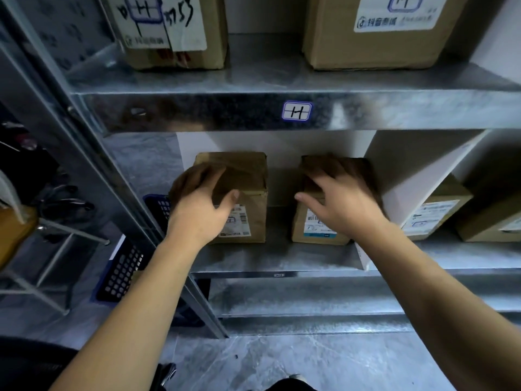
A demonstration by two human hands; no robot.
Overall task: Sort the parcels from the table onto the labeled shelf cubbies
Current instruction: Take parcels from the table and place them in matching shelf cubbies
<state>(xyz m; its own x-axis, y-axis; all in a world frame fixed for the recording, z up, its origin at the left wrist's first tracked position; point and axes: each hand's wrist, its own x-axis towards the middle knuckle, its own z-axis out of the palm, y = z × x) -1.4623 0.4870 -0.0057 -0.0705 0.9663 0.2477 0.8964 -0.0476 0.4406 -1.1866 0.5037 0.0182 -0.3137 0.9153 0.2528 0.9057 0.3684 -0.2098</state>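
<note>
We take the shelf label as our mark. Above it, on the upper shelf, one box stands to its left and a second box to its right. Below it, on the lower shelf, two parcels sit apart. Our left hand wraps the left parcel, and our right hand lies on the right parcel. Right of the label stands a divider, with a third box beyond it. Far below and left of the label lies a basket.
</note>
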